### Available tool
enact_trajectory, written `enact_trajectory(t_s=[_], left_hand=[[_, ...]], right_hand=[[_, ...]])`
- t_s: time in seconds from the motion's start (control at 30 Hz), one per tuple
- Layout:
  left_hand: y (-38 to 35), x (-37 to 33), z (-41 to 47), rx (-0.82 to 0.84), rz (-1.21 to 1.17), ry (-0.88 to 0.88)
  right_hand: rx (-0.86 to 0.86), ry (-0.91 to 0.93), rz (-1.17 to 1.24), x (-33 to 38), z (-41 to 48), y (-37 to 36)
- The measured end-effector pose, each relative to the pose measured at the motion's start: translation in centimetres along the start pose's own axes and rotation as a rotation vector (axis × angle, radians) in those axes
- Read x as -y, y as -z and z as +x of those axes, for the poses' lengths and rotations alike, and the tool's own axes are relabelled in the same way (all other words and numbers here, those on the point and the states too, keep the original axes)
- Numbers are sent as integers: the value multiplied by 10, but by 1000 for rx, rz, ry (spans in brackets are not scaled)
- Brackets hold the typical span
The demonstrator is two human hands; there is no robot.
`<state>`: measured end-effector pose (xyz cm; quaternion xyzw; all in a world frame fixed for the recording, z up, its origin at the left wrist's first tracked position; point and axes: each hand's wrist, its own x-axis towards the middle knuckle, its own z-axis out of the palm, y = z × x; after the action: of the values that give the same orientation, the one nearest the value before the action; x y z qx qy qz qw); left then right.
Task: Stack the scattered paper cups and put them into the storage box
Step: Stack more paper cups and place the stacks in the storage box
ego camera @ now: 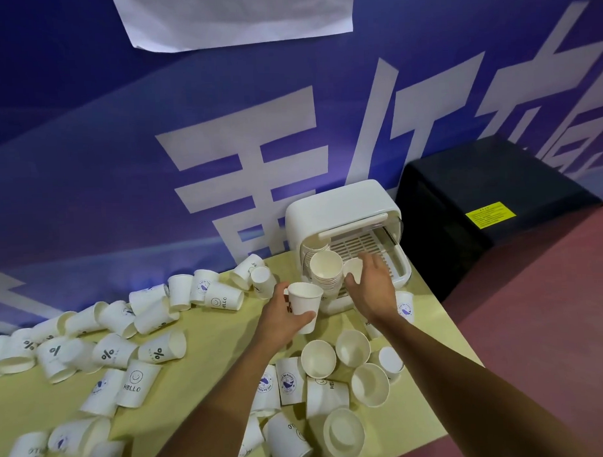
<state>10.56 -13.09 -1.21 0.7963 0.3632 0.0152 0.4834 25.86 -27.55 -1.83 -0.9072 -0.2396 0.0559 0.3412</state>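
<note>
Left hand (pixel 282 314): grips upright paper cup (pixel 304 305).
Right hand (pixel 370 284): spread over second cup (pixel 352 268) at storage box (pixel 343 206); grip unclear.

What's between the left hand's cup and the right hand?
Head view: a stack of nested cups poking out of the storage box, between held cup and right hand.

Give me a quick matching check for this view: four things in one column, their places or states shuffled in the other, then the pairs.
1. left hand
2. cup stack
3. black cabinet
4. white sheet

A. hanging on the blue wall
B. on its side in the mouth of the storage box
C. gripping a single cup
D. right of the storage box

Pairs: 1-C, 2-B, 3-D, 4-A
</note>
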Motion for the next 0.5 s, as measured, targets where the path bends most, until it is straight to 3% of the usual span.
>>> enact_trajectory(t_s=[0.13,0.27,0.5], left_hand=[[1,-3,-1,17,-29,-43],[-1,-6,-2,62,-37,-84],[-10,-8,-7,134,-64,-115]], right_hand=[[11,94,129,12,-19,-6],[198,42,207,18,-28,-11],[260,-49,268,22,-38,-5]])
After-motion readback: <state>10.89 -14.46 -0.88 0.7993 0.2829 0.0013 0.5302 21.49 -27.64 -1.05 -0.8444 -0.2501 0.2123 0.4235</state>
